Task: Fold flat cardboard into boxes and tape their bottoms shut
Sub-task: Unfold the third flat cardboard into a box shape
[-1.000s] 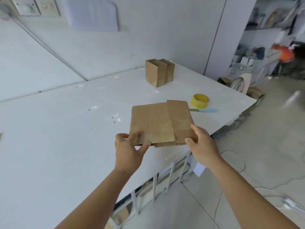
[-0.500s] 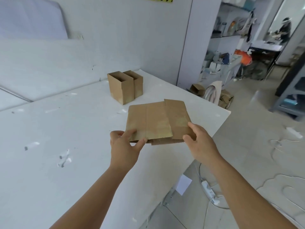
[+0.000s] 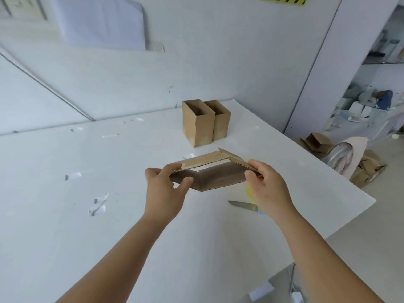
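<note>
- Two finished brown cardboard boxes (image 3: 205,122) stand upright, open tops up and touching side by side, near the far right corner of the white tabletop (image 3: 65,215). Whether their bottoms are taped cannot be seen.
- You hold one flat brown cardboard sleeve (image 3: 209,173) in the air above the right half of the tabletop. It is partly opened into a shallow diamond, and no flap is folded yet.
- Your left hand (image 3: 166,189) pinches its left end, with the thumb below. Your right hand (image 3: 269,189) grips its right end.
- By my reading, squaring this third box, folding its bottom and taping it all remain.
- One steel-bladed knife (image 3: 242,205) lies near the right edge, partly hidden by your right hand.
- A yellow shape beside it is mostly hidden and cannot be identified.
</note>
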Demonstrator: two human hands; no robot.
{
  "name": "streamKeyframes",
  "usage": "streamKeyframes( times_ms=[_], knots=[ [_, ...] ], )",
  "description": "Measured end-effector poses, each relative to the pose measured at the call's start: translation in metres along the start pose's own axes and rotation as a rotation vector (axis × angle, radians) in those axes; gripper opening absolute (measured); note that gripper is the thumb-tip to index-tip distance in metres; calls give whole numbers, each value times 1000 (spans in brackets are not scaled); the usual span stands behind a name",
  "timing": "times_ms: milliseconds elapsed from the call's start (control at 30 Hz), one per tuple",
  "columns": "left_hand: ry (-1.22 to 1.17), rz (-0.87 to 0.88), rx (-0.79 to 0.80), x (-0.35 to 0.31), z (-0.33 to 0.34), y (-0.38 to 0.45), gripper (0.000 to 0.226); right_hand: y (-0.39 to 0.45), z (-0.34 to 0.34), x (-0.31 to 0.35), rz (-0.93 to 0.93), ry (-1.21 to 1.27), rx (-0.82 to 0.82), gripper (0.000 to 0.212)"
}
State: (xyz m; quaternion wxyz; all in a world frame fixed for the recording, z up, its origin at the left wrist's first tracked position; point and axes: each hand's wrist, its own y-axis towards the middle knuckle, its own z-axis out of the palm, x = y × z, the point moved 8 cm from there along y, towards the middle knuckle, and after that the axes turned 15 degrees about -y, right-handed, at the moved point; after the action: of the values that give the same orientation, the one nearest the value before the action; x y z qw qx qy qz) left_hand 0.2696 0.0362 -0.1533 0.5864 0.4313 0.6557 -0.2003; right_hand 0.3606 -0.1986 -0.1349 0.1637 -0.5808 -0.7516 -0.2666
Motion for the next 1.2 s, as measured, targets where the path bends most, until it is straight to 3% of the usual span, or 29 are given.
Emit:
streamKeyframes(
  times_ms=[133, 367, 533, 767, 900, 1067, 1200],
  knots=[
    [-1, 59, -172, -24, 9, -4, 40, 31, -6, -6, -100, 65, 53, 37],
    [-25, -38, -375, -43, 22, -38, 35, 44, -16, -15, -221, 220, 137, 25],
    [20, -105, -381, -47, 16, -62, 29, 35, -11, -17, -231, 281, 175, 15],
    [19, -151, -401, -37, 3, -78, 26, 12, 7, -26, -229, 208, 269, 22],
    [-27, -189, -333, -25, 8, -87, 26, 4, 12, -30, -241, 165, 284, 22],
    [-81, -74, -179, -27, 21, -95, 28, -7, 10, -27, -316, 150, 235, 33],
    [-27, 9, -255, -27, 16, -100, 29, -19, 3, -16, -468, 124, 167, 38]
  ],
)
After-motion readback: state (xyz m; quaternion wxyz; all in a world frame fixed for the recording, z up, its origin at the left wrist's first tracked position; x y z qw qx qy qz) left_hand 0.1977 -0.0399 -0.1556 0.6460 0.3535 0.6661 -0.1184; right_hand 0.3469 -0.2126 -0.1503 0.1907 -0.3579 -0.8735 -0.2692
